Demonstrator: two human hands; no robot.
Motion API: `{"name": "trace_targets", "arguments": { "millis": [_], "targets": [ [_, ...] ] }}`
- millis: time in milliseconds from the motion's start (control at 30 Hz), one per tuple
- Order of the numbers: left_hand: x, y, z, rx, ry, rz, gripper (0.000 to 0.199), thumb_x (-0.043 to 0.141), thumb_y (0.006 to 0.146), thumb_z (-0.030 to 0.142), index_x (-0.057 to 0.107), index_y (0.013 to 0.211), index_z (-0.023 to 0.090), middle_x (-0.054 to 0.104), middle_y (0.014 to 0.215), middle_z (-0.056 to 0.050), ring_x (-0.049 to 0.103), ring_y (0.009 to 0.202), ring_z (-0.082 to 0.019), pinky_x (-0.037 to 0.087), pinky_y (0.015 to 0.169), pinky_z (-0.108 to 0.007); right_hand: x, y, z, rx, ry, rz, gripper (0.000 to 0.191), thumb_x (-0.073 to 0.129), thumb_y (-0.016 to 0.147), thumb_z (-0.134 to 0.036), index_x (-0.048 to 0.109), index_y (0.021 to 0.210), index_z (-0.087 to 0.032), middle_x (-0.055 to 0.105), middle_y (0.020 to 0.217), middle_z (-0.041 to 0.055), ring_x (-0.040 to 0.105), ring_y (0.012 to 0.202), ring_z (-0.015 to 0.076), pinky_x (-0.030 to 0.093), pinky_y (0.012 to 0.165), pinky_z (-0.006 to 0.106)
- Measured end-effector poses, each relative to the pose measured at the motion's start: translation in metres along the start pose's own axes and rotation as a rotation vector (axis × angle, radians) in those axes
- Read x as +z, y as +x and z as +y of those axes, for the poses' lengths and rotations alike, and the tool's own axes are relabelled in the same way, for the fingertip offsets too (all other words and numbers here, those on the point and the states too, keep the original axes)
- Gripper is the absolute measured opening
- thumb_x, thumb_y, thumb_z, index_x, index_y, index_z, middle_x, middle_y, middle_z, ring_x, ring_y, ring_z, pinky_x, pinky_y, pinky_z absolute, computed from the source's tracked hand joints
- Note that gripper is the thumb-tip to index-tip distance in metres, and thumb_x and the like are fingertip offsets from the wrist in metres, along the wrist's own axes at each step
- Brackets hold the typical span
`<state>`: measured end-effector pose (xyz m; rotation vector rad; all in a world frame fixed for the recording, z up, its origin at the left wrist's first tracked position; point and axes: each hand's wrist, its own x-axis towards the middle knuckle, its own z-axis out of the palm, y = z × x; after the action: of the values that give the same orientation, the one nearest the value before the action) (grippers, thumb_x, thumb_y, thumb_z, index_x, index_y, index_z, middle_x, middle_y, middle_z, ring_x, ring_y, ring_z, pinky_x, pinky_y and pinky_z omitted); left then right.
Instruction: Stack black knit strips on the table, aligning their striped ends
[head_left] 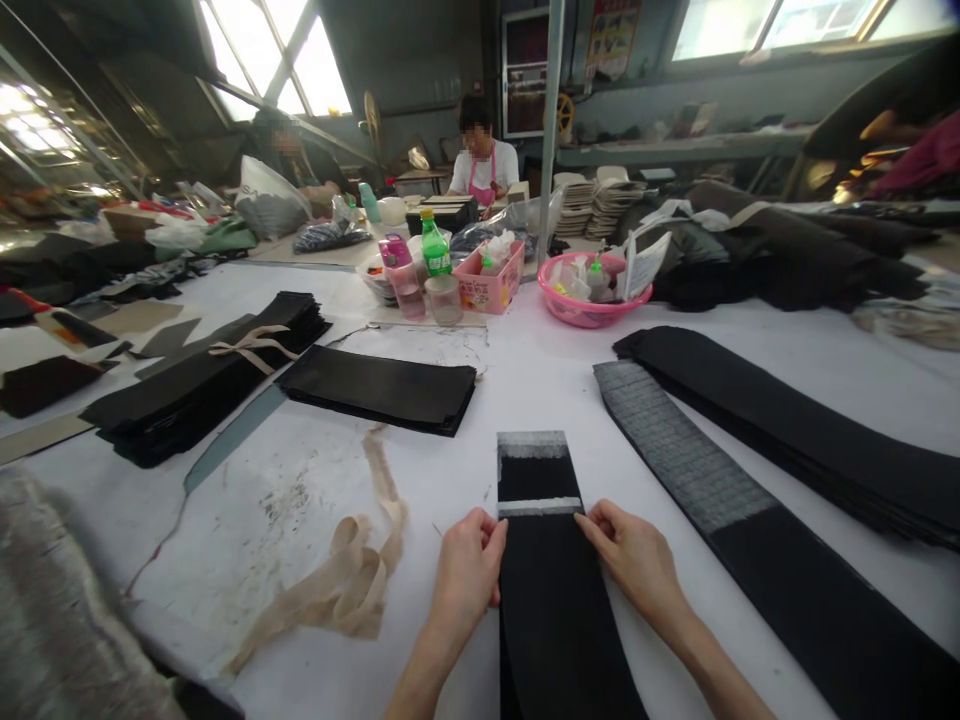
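A long black strip of material (559,610) lies in front of me, its far edge straight and bordered by a pale grey band. Beyond that edge shows a second black piece (534,478) with a greyish coated end; how far it runs underneath is hidden. My left hand (466,570) pinches the strip's left far corner between thumb and fingers. On the opposite corner, my right hand (637,560) has thumb and forefinger closed in the same way. To the right lies a fanned row of black strips (675,440) with grey coated ends.
Stacked black panels (379,385) and a tied black bundle (202,380) lie left, near a loose beige cloth ribbon (352,580). More curved black strips (780,420) are at right. A pink basin (596,312), pink box (491,280) and green bottle (435,245) stand behind. A co-worker sits beyond.
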<state>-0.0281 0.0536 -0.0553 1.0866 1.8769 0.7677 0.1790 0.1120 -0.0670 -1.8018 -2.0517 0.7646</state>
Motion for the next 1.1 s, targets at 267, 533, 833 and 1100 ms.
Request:
{"name": "trace_targets", "arguments": {
  "millis": [267, 533, 833, 1100],
  "targets": [
    [0.0001, -0.0014, 0.0027, -0.016, 0.008, -0.002, 0.032, 0.045, 0.088, 0.045, 0.045, 0.066, 0.022, 0.044, 0.036, 0.009, 0.043, 0.025, -0.010, 0.023, 0.024, -0.016, -0.0005, -0.0015, -0.0015, 0.014, 0.018, -0.005, 0.036, 0.048, 0.088, -0.051, 0.052, 0.065, -0.024, 0.059, 0.056, -0.0034, 0.052, 0.053, 0.0158, 0.026, 0.052, 0.027],
    [0.0005, 0.0008, -0.0001, -0.016, 0.022, -0.003, 0.032, 0.045, 0.088, 0.045, 0.045, 0.066, 0.022, 0.045, 0.036, 0.008, 0.043, 0.024, -0.010, 0.024, 0.025, -0.016, -0.0017, -0.0004, -0.0047, 0.044, 0.008, 0.000, 0.035, 0.050, 0.087, -0.049, 0.052, 0.063, -0.023, 0.058, 0.055, -0.0035, 0.052, 0.053, 0.0154, 0.025, 0.051, 0.027],
    [0.0012, 0.0013, -0.0015, -0.021, 0.014, -0.003, 0.031, 0.045, 0.088, 0.044, 0.046, 0.067, 0.021, 0.045, 0.036, 0.009, 0.045, 0.025, -0.010, 0.024, 0.024, -0.015, -0.0041, 0.0013, -0.0092, 0.098, -0.022, -0.043, 0.032, 0.050, 0.087, -0.047, 0.054, 0.065, -0.024, 0.059, 0.057, -0.0048, 0.053, 0.057, 0.0151, 0.026, 0.053, 0.027],
    [0.0010, 0.0012, -0.0016, -0.003, 0.020, 0.004, 0.030, 0.046, 0.089, 0.040, 0.044, 0.065, 0.021, 0.046, 0.036, 0.008, 0.046, 0.025, -0.010, 0.025, 0.025, -0.015, -0.0038, 0.0025, -0.0084, 0.107, -0.049, -0.066, 0.033, 0.048, 0.088, -0.049, 0.055, 0.067, -0.024, 0.060, 0.059, -0.0044, 0.053, 0.059, 0.0163, 0.025, 0.053, 0.027]
  ]
}}
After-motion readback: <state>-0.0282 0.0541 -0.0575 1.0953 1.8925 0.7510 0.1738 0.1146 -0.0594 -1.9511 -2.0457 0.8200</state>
